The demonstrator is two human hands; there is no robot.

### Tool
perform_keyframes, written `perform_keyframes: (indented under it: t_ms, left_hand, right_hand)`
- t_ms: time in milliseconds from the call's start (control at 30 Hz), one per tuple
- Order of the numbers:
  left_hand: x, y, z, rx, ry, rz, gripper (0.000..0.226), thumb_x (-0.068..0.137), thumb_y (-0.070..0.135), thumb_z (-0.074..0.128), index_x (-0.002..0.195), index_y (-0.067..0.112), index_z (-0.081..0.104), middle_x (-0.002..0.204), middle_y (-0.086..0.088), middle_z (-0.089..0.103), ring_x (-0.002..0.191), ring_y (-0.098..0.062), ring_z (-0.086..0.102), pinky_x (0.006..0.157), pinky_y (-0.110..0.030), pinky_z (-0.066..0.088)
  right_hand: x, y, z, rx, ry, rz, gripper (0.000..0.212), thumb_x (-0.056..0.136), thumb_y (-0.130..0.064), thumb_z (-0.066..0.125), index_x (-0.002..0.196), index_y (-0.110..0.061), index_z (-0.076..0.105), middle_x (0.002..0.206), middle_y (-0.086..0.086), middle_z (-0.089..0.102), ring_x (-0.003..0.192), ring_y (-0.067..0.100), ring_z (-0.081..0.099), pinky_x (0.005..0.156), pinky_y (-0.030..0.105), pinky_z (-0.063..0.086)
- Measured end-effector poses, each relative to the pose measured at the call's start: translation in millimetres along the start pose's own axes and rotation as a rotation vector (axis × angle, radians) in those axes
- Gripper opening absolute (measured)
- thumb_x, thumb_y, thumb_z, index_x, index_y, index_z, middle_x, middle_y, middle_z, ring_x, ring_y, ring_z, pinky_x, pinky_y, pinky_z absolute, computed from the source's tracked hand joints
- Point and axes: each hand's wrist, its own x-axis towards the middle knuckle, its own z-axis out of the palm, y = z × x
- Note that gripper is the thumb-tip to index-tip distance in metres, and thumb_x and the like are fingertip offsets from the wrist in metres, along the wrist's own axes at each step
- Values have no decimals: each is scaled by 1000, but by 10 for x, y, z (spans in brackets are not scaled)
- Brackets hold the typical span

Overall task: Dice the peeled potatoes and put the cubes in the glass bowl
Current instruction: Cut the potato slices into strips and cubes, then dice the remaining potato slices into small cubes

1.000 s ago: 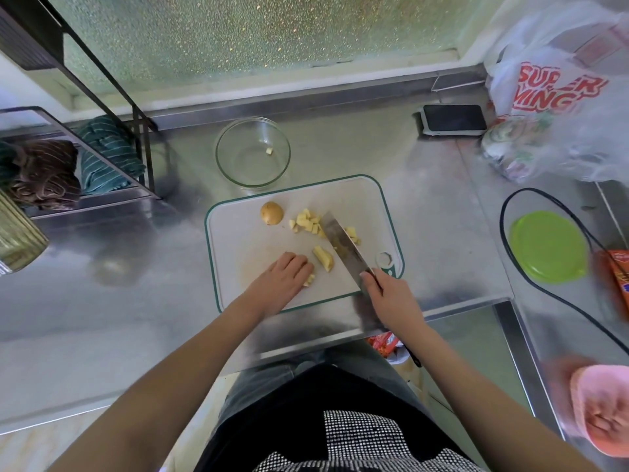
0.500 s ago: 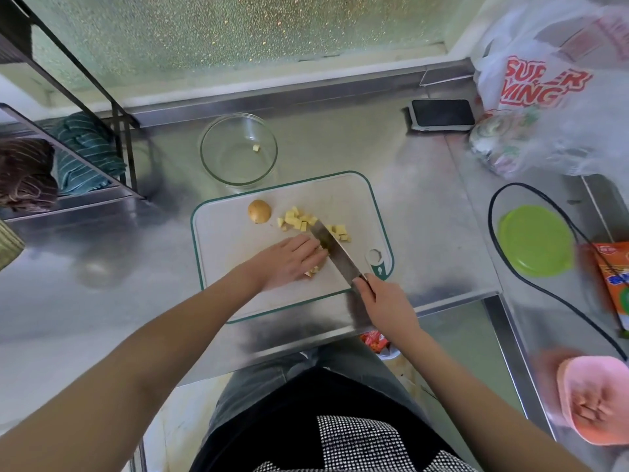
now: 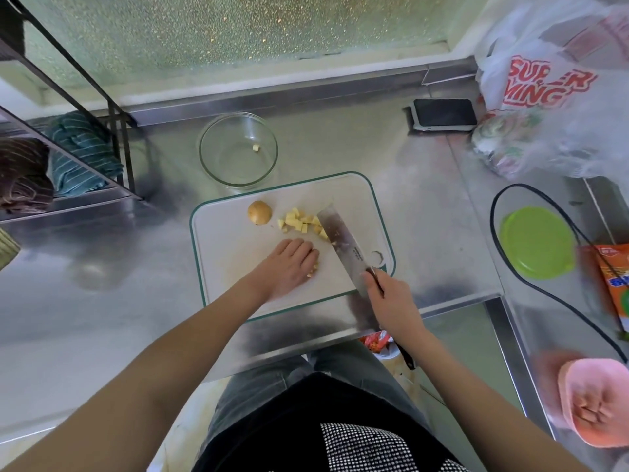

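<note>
The left hand [image 3: 291, 264] lies palm down on the board [image 3: 235, 267], fingers together and slightly curled over a potato piece [image 3: 312, 269], of which only a yellow edge shows by the fingertips; whether it pinches or merely presses cannot be told. The right hand [image 3: 391, 298] grips the knife [image 3: 342, 245] at the handle, which is mostly hidden inside the fist; the blade lies tilted, its tip beside the cubes [image 3: 301, 223]. Small print on the blade is too fine to read. A rounded potato [image 3: 259, 212] sits left of the cubes. The bowl [image 3: 238, 151], just beyond the board, holds one cube [image 3: 256, 148]. The bag [image 3: 551, 83] at right reads "SUPER" over partly cut-off letters "MING". The orange packet [image 3: 616, 281] is cropped, its writing blurred.
</note>
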Motion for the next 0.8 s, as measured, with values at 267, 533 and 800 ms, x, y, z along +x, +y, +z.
perform_keyframes:
  t_ms: [267,533,800]
  left_hand:
    - [-480,67,-118,-45,-2,-564,35,81,29,63,104,4,53,98,-15,58,91,-29,47,76,-41,48]
    - [-688,145,-238,-455,25,-893,80,81,46,60,142,3,31,143,-16,38,133,-32,35,107,-44,31]
    - [-795,118,-243,-384,-41,-682,53,90,29,37,133,0,41,125,-20,53,112,-35,54,85,-48,52]
  right_hand:
    - [95,-266,188,11,-23,-107,26,100,-30,37,90,-15,55,74,-2,57,67,12,52,59,15,37]
    - [147,-440,415,-92,-91,-198,28,100,-34,36,89,-16,54,75,5,60,70,25,57,65,34,41]
    - [54,-546,754,-109,-39,-153,27,101,-36,33,86,-20,49,73,3,59,71,27,59,64,35,42]
